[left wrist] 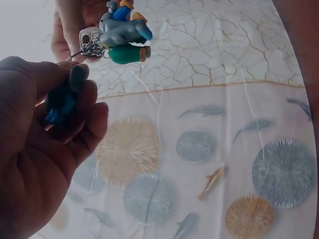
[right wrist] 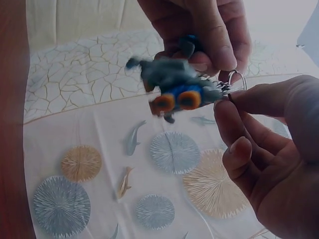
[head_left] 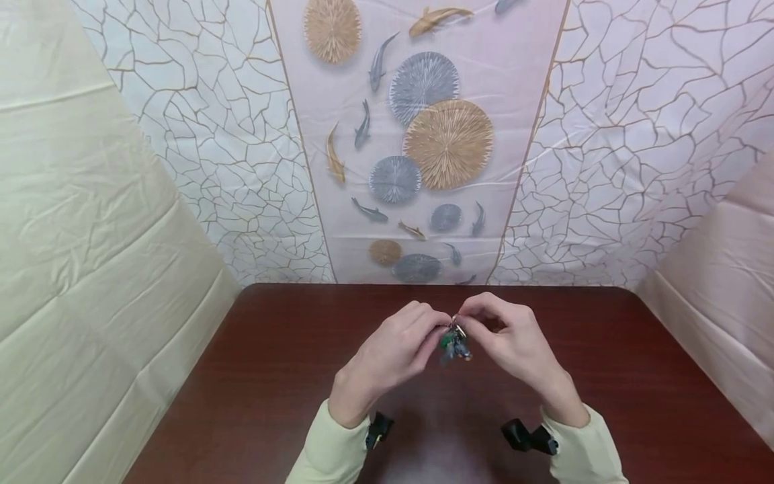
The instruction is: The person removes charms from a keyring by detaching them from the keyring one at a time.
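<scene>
Both hands meet above the table around a key ring [right wrist: 242,79] hung with small charms. My left hand [head_left: 390,346] pinches the ring between thumb and fingers, with a blue charm [left wrist: 61,107] lying against its curled fingers. From the other side, my right hand [head_left: 520,339] pinches the ring with thumb and forefinger. A grey figure [left wrist: 124,32] with blue and orange parts dangles from a short chain, blurred in the right wrist view. Beside it hang a green bottle-shaped charm [left wrist: 124,55] and a silver key [left wrist: 87,36].
Below the hands spreads a dark red-brown table [head_left: 272,376]. A cloth [head_left: 387,222] patterned with fish and round motifs hangs behind it, and pale fabric [head_left: 91,269] encloses the sides. Black wrist cameras [head_left: 526,437] sit by the light sleeves.
</scene>
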A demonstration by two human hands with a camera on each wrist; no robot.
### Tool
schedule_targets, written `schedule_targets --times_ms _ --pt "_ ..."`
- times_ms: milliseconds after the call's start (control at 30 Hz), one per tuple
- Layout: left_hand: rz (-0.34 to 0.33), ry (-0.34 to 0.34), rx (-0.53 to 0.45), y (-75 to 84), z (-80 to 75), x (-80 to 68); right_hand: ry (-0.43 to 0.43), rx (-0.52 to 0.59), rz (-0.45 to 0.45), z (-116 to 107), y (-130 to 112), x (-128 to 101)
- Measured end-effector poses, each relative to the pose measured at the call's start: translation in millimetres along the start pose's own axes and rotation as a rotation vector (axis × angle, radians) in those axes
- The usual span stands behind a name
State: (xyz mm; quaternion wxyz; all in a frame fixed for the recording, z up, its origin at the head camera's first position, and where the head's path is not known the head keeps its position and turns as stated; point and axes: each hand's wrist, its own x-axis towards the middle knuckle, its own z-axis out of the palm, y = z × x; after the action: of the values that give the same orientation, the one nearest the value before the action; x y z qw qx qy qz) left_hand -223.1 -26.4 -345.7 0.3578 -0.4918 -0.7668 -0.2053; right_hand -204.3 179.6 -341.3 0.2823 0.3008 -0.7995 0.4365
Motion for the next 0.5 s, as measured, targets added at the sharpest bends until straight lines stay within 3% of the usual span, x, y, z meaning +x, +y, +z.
schedule_targets --times_ms 300,500 --pt "0.032 0.086 0.149 1.6 3.1 1.9 -0.016 -0.011 0.041 -2.7 -1.2 -0.6" --pt "0.037 0.130 0.151 2.2 2.0 3.5 -0.042 0.013 0.049 -2.1 -7.9 -0.5"
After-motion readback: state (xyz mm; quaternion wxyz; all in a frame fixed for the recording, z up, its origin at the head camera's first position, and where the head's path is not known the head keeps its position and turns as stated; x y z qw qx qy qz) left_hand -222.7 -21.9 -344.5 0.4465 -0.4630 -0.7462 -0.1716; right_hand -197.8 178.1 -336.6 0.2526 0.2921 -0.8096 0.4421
